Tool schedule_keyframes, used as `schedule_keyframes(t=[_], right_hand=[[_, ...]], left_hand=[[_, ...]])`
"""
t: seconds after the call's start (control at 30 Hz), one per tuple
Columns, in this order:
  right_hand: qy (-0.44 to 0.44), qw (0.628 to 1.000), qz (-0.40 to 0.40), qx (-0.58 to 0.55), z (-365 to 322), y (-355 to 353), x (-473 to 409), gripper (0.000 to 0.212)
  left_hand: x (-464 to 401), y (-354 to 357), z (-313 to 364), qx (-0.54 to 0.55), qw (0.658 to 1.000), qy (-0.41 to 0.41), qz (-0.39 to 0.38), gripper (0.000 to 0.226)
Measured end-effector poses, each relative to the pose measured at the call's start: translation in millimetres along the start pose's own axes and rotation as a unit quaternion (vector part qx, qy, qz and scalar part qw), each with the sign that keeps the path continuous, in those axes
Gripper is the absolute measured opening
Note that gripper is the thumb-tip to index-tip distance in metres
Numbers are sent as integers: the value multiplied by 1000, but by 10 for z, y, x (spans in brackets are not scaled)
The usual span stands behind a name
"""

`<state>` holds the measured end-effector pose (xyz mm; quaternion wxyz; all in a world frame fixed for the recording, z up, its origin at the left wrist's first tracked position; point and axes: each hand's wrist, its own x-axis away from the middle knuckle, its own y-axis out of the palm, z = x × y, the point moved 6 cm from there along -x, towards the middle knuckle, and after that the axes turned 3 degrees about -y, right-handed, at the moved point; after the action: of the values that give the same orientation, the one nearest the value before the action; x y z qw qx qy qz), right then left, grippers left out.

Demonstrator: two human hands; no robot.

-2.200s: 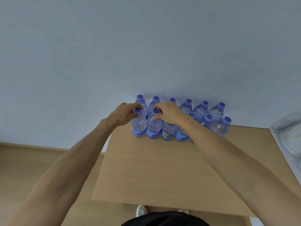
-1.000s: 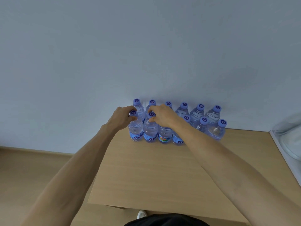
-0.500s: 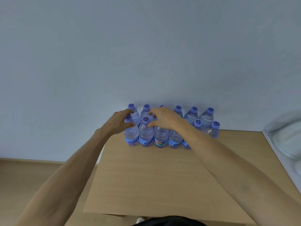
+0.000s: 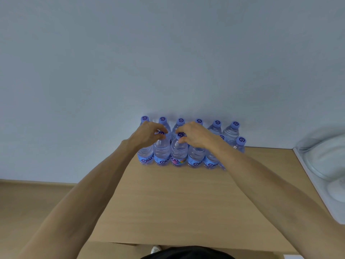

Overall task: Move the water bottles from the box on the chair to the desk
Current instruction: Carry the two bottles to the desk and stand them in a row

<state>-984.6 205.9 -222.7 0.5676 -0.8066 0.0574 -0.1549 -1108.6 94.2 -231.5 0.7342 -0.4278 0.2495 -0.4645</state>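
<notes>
Two hands are working at the front row of bottles. Left hand (image 4: pixel 147 135) is pinching the cap of the second front-row bottle (image 4: pixel 162 152); right hand (image 4: pixel 196 136) is pinching the cap of the third front-row bottle (image 4: pixel 178 153), the one with the multicoloured label. Both grips are closing on caps, fingers curled from above.

Judgement: these two are being set into line. To do it well, keep each base flat on the desk (image 4: pixel 177 202) before letting go, then lift the fingers straight up toward 12 o'clock so no neighbour is nudged.

Bottles are clear plastic, blue-purple caps, blue labels, standing upright in two tight rows at the desk's 12 o'clock edge against the wall (image 4: pixel 168 53). Box and chair are not showing. At 3 o'clock a pale rounded object (image 4: pixel 324 157) is sitting, blurred.
</notes>
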Motion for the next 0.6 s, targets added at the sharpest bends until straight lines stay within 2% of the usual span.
schedule_keyframes(t=[0.07, 0.2, 0.3, 0.43, 0.6], right_hand=[[12, 1000, 12, -5, 22, -24, 16, 38], [45, 998, 25, 23, 42, -10, -6, 38], [29, 999, 18, 1, 14, 14, -19, 26], [7, 999, 3, -34, 47, 1, 17, 40], [53, 997, 39, -49, 130, 11, 20, 47]], left_hand=[[9, 4, -5, 10, 1000, -4, 0, 22], [23, 4, -25, 26, 1000, -15, 0, 22], [40, 2, -34, 32, 999, -18, -2, 22], [41, 4, -28, 34, 999, -18, 1, 22], [54, 1, -29, 31, 999, -19, 5, 22]])
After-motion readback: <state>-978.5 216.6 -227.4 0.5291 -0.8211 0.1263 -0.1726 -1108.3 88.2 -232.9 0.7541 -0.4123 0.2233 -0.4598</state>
